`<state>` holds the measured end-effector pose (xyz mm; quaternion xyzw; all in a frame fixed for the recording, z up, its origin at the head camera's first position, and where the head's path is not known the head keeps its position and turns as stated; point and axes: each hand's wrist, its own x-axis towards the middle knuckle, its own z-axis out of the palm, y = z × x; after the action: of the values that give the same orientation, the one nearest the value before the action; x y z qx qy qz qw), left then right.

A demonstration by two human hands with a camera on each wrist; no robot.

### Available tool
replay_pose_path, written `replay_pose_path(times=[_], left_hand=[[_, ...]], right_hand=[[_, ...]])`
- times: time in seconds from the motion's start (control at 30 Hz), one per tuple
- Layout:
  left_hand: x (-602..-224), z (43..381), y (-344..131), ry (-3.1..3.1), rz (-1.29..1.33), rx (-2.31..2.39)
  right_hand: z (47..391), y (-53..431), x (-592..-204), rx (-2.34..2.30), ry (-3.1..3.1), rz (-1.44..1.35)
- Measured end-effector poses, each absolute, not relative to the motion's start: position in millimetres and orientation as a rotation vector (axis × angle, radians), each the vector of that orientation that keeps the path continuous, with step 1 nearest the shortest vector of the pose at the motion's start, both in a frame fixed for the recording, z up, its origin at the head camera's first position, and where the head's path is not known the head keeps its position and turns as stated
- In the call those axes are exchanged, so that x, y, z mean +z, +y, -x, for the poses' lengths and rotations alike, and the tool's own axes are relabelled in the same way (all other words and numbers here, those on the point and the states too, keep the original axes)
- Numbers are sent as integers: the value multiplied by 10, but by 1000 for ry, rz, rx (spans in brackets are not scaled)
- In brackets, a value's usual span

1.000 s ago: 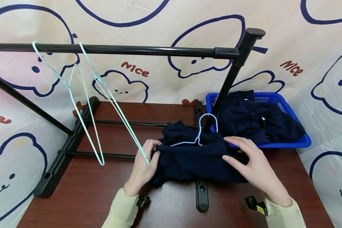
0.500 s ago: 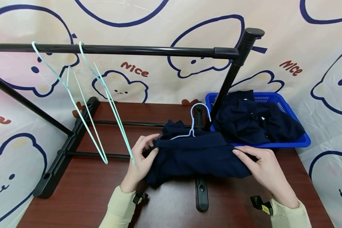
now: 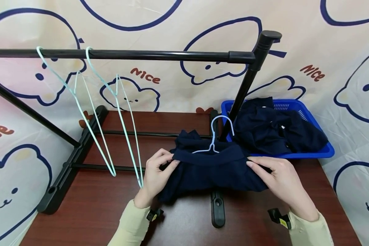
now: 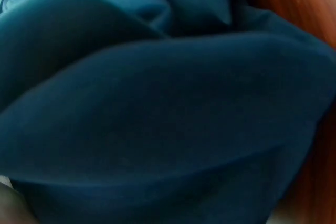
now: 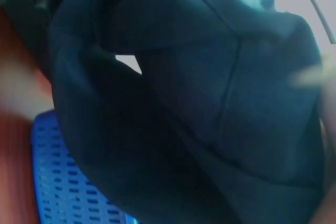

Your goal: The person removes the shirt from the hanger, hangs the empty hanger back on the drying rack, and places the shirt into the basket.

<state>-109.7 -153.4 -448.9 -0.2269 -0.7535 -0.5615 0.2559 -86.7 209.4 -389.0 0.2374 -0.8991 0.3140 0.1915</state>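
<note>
A navy garment [image 3: 215, 174] lies bunched on the table, its folded upper edge stretched between my hands; its exact kind is unclear. My left hand [image 3: 155, 176] pinches that edge at the left between thumb and fingers. At the right end my right hand [image 3: 281, 179] pinches the cloth the same way. A pale blue hanger [image 3: 213, 136] sticks its hook up out of the garment, and its lower part is hidden in the cloth. Dark fabric [image 4: 157, 108] fills most of the left wrist view. Draped cloth [image 5: 173, 103] takes up much of the right wrist view.
A black rack's top bar [image 3: 160, 55] crosses above, with two mint hangers [image 3: 78, 102] hanging from it at the left. Behind my right hand stands a blue basket [image 3: 329, 150] holding more navy clothing [image 3: 276, 128]. A black rack foot [image 3: 218, 215] extends under the garment.
My right hand has moved outward and closed its thumb and fingers on the garment's edge. The edge is stretched flatter. The nearer mint hanger has swung away from my left hand.
</note>
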Motion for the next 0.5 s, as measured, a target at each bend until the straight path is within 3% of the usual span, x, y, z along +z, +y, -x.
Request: replay_pose_path(times=[0.5], left_hand=[[-4448, 1029, -1337, -2100, 692, -1562]], right_hand=[[893, 1570, -3902, 1256, -2517, -723]])
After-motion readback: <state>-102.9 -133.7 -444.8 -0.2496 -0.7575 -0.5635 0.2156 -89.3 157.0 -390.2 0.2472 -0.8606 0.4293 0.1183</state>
